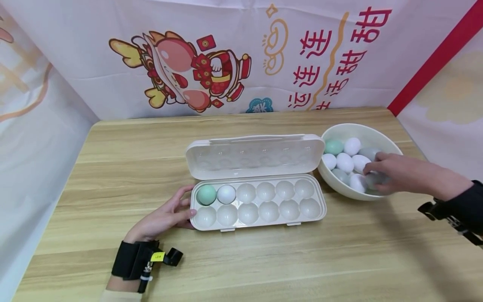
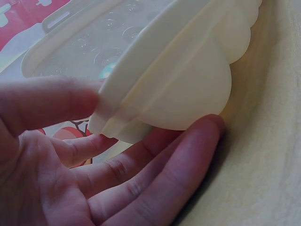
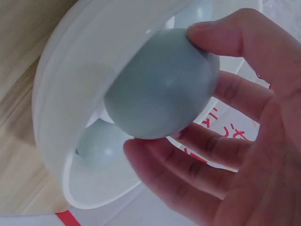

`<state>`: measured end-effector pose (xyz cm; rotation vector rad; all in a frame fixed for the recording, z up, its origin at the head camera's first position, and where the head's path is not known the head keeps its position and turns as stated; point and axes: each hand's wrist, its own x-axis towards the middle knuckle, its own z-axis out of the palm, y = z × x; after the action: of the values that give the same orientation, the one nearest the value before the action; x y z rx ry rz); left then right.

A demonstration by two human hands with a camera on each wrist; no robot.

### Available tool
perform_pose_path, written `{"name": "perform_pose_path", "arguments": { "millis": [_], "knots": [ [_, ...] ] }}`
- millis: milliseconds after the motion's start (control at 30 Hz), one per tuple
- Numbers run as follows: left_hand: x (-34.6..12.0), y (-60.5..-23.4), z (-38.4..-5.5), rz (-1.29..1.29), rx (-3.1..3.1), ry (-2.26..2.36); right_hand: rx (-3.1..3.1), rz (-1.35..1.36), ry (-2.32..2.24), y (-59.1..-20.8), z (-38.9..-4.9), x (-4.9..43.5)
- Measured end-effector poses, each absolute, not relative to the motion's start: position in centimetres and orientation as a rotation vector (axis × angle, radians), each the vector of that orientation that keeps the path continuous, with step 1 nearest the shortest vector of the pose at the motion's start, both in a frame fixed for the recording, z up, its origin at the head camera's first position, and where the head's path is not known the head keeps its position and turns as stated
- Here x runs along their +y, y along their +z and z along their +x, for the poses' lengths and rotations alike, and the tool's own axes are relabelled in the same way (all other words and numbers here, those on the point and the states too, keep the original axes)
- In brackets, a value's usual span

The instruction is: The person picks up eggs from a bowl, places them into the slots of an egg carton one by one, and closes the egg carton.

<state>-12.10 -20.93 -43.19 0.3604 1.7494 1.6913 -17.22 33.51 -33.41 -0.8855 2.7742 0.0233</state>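
Observation:
An egg box (image 1: 260, 224) with its lid (image 1: 256, 157) raised lies on the table. In its back row a green egg (image 1: 206, 194) fills the leftmost cup, with a white egg (image 1: 226, 194) beside it. My left hand (image 1: 170, 213) grips the left end of the box, thumb on the rim and fingers under the cups, as the left wrist view shows. Over the right side of a cream bowl (image 1: 341, 191), my right hand (image 1: 405, 174) holds a grey-blue egg (image 3: 162, 87) between thumb and fingers. White, green and grey-blue eggs (image 1: 345, 162) lie in the bowl.
The bowl stands close against the right end of the egg box lid. A wooden table (image 1: 234, 268) carries both. A printed cloth (image 1: 226, 16) hangs behind the table's back edge, and white cloth (image 1: 34, 138) hangs at the left.

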Motion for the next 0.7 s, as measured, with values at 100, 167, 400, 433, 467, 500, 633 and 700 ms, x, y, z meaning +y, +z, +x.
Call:
{"name": "perform_pose_path", "arguments": {
  "millis": [100,167,400,433,467,500,633,700],
  "knots": [
    [-21.0,-43.2,-12.1,0.356,1.752,1.69,2.792,-0.925,0.013,-33.2,-17.3,33.3],
    [-21.0,-43.2,-12.1,0.355,1.756,1.688,2.795,-0.945,0.006,-33.1,-17.3,33.1],
    [-21.0,-43.2,-12.0,0.355,1.751,1.692,2.796,-0.989,-0.019,-32.8,-17.5,32.3],
    [-21.0,-43.2,-12.0,0.354,1.75,1.694,2.792,-0.995,-0.023,-32.7,-17.5,32.2],
    [-21.0,-43.2,-12.0,0.354,1.751,1.694,2.788,-1.006,-0.029,-32.7,-17.5,32.0],
    [-21.0,-43.2,-12.0,0.354,1.751,1.695,2.789,-1.017,-0.041,-32.7,-17.5,31.9],
    [-21.0,-43.1,-12.0,0.359,1.747,1.701,2.811,-1.1,-0.074,-32.7,-17.5,31.5],
    [-20.9,-43.0,-11.9,0.361,1.744,1.704,2.827,-1.132,-0.09,-32.7,-17.5,31.3]
  ]
}}
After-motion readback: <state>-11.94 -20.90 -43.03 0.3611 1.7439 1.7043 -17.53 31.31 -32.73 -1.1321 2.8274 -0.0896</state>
